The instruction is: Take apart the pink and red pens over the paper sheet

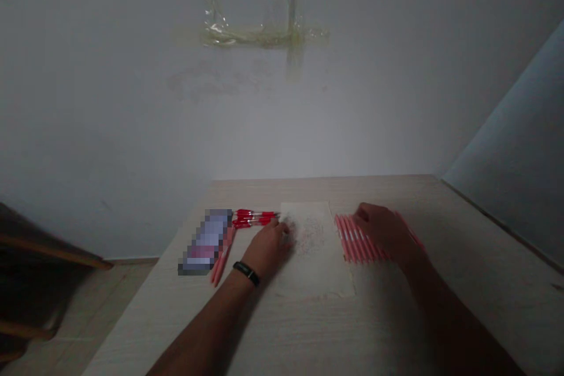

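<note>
My left hand rests on the left edge of a white sheet of paper with faint scribbles, its fingers curled near the tips of a few red pens. A black band sits on that wrist. My right hand lies palm down over a row of several pink pens lined up side by side just right of the sheet; its fingers look stretched flat on them.
A pixelated flat box lies left of the red pens, with a pink pen along its right side. The light wooden table meets a grey wall. Dark wooden furniture stands at the left.
</note>
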`<state>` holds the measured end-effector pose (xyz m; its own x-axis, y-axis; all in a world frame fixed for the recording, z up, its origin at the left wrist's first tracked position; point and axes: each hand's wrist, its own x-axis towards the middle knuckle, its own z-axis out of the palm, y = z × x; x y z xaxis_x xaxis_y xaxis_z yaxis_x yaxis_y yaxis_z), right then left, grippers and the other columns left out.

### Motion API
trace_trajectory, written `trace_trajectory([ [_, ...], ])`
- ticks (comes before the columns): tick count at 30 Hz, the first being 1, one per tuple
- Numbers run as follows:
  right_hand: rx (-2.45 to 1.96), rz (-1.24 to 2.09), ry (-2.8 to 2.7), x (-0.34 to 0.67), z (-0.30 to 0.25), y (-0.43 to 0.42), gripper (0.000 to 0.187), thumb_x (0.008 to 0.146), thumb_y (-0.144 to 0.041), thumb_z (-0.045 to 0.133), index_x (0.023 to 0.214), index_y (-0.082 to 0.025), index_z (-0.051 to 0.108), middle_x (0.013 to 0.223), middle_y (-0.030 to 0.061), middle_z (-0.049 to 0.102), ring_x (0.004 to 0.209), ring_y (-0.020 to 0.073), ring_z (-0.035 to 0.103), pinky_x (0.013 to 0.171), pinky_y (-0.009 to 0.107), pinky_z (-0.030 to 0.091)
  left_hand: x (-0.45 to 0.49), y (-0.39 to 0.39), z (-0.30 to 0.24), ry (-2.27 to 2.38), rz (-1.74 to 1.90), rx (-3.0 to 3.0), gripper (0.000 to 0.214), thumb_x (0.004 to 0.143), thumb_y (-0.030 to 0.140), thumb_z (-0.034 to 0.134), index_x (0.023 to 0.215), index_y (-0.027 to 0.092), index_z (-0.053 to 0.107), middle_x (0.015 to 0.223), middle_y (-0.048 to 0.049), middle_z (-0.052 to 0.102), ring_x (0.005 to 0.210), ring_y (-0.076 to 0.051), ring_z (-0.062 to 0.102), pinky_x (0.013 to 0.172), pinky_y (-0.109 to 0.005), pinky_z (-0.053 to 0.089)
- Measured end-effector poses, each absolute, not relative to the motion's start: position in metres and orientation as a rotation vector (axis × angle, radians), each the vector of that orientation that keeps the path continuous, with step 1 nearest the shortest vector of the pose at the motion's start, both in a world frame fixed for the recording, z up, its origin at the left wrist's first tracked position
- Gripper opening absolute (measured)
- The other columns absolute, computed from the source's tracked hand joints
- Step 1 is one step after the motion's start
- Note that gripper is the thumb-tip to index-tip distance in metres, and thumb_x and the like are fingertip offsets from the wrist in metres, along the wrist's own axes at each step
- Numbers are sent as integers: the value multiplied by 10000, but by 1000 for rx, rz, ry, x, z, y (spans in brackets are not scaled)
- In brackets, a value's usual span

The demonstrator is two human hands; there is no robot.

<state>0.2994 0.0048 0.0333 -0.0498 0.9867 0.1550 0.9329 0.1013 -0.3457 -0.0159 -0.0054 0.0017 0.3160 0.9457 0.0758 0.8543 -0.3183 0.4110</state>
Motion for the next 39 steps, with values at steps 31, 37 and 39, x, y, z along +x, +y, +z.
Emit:
trace_trajectory([
  [31, -1436, 367, -2223, 232, -9, 7, 115, 900, -238, 593, 816, -201, 663, 730, 3, 678, 689, 145, 613, 632, 241, 351, -48, -5, 16, 1941, 115, 2377, 306, 859, 140, 507, 1119, 109, 666, 1243, -197, 625, 1208, -322, 555, 1042, -447, 414],
  [37, -1442, 372, -2232, 232, -7, 5, 122, 906, -242, 595, 811, -202, 661, 741, 3, 685, 712, 148, 616, 648, 243, 359, -41, 0, 19, 1691, 242, 2390, 247, 905, 102, 462, 1063, 135, 649, 1204, -155, 625, 1113, -236, 599, 958, -330, 473],
  [39, -1444, 369, -2240, 232, -6, 5, 113, 905, -244, 604, 818, -204, 665, 754, 4, 694, 730, 152, 617, 667, 247, 364, -42, 0, 18, 1763, 237, 2351, 230, 945, 245, 505, 1099, 132, 633, 1231, -165, 618, 1102, -254, 613, 927, -340, 489],
])
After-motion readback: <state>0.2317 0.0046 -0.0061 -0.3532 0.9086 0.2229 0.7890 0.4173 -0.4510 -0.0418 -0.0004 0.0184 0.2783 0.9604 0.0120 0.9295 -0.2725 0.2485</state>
